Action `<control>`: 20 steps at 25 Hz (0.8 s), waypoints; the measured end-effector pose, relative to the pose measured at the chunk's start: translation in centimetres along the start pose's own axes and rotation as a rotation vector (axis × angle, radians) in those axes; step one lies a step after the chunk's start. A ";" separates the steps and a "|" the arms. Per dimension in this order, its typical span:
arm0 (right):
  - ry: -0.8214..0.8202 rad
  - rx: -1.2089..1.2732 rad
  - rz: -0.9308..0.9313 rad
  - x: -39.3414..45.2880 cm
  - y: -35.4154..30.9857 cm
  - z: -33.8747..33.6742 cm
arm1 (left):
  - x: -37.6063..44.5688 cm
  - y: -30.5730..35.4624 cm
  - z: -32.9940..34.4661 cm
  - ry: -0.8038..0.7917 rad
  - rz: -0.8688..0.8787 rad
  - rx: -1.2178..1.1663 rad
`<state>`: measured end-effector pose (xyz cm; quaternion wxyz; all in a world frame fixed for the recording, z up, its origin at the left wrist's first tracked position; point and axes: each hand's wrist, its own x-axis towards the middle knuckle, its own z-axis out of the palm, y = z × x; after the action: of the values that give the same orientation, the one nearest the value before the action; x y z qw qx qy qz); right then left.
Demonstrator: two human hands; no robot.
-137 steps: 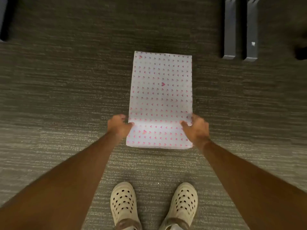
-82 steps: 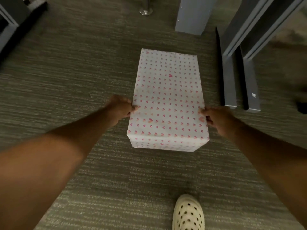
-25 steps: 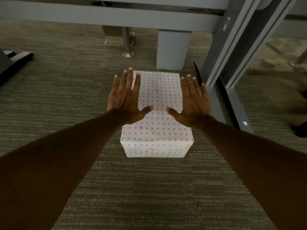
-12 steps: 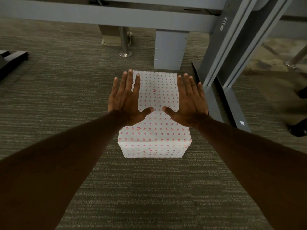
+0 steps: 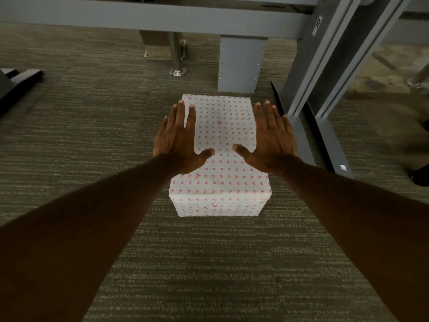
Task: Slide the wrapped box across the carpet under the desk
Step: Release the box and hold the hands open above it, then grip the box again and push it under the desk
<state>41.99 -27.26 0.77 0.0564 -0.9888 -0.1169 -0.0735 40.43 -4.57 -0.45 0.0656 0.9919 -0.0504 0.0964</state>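
The wrapped box (image 5: 221, 159), white paper with small pink hearts, lies lengthwise on the grey carpet (image 5: 92, 147), its far end close to a grey desk column (image 5: 241, 63). My left hand (image 5: 180, 140) is spread flat over the box's left edge and my right hand (image 5: 270, 141) over its right edge, fingers apart and pointing forward, holding nothing. Whether the palms press on the paper or hover just above it I cannot tell. The grey desk crossbeam (image 5: 151, 16) runs across the top of the view.
Two slanted grey desk legs (image 5: 325, 73) with long dark feet (image 5: 334, 145) stand right of the box. A chrome post (image 5: 177, 59) rises behind it on the left. A dark base (image 5: 16, 82) lies at far left. A dark shoe-like shape (image 5: 420, 173) at far right.
Over the earlier frames the box went forward across the carpet from near my feet toward the desk. My hands left its sides and now lie flat and slightly wider apart.
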 end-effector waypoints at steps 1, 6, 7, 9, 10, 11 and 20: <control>-0.004 0.024 0.015 -0.2 0.0 0.2 | -0.2 -0.2 0.1 -0.018 -0.032 -0.043; -0.092 0.259 0.181 -0.7 0.2 1.7 | -1.1 -2.0 1.1 -0.206 -0.297 -0.256; -0.106 0.326 0.215 -0.7 0.3 2.1 | -1.2 -2.3 1.4 -0.223 -0.362 -0.307; -0.106 0.427 0.302 -0.9 0.6 3.1 | -1.5 -3.0 2.0 -0.255 -0.517 -0.408; -0.114 0.451 0.350 -1.0 0.7 3.4 | -1.6 -3.3 2.3 -0.273 -0.587 -0.474; -0.126 0.468 0.396 -1.1 0.8 3.7 | -1.6 -3.4 2.7 -0.287 -0.632 -0.541; -0.142 0.858 0.748 0.2 3.0 5.6 | -0.3 -4.2 4.4 -0.302 -0.780 -0.883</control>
<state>43.68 -29.38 -4.98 0.4670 -0.8538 0.2183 0.0722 41.43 -1.04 -5.33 0.4934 0.8190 0.2727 -0.1068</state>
